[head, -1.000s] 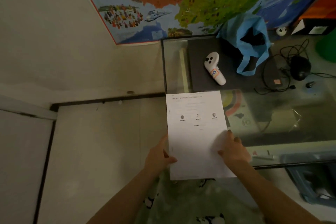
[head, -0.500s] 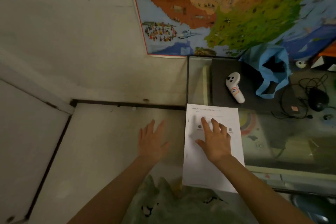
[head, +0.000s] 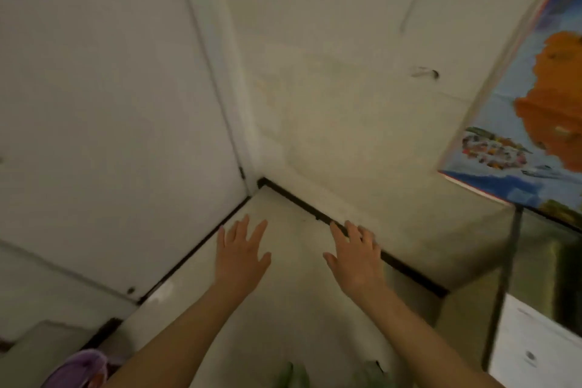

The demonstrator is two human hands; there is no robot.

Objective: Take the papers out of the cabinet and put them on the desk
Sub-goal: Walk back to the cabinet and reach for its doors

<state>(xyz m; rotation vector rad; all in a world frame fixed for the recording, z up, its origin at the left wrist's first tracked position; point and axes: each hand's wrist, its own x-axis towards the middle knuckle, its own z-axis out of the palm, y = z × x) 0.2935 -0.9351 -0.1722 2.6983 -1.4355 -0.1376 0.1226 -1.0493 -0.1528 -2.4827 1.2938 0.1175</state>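
The white printed paper point(head: 535, 346) lies on the glass desk point(head: 541, 261) at the lower right edge of the head view, partly cut off by the frame. My left hand point(head: 241, 253) and my right hand point(head: 354, 258) are both stretched forward over the pale floor, fingers spread, holding nothing. Both hands are well to the left of the paper. A white door panel point(head: 110, 120) fills the left side, shut; whether it belongs to the cabinet I cannot tell.
A pale wall with a black skirting strip point(head: 346, 230) meets the floor in the corner ahead. A colourful map poster point(head: 535, 120) hangs on the wall at the right. A purple slipper point(head: 78, 368) shows at the bottom left.
My right hand has let go of the paper, which stays on the desk. The view has swung left toward the corner and door, and both hands now reach forward empty.
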